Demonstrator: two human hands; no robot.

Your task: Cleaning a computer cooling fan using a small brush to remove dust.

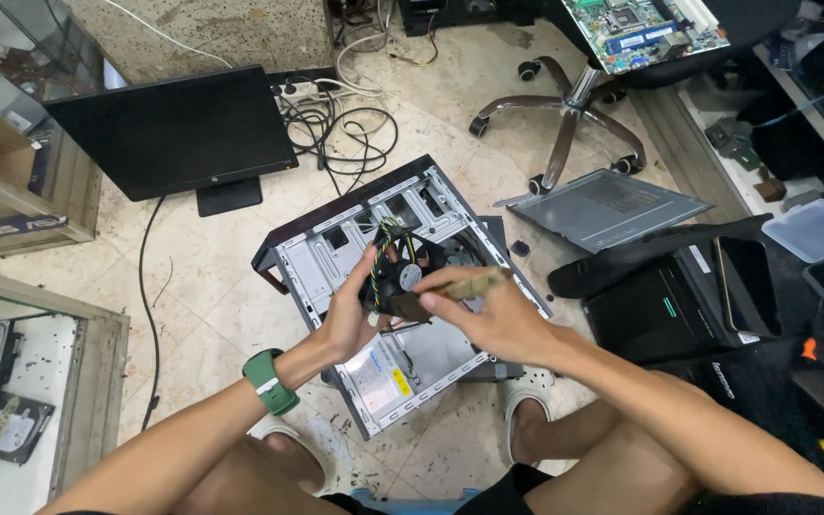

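A black flat monitor (174,129) stands on the tiled floor at upper left. At centre, an open grey metal computer case (383,367) lies on the floor. Above it, the left hand (350,310), fingers curled, grips a black round cooling fan (401,277). The right hand (498,315) pinches a tan brush (464,283) against the fan. A grey metal side panel (603,205) lies at upper right.

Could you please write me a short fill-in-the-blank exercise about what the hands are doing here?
1. The left hand holds a black ___ with coloured wires.
2. The right hand holds a ___ against the fan.
3. Below the hands, an open computer case lies on the ___.
4. The left wrist wears a ___ watch.

Missing words: fan; brush; floor; green
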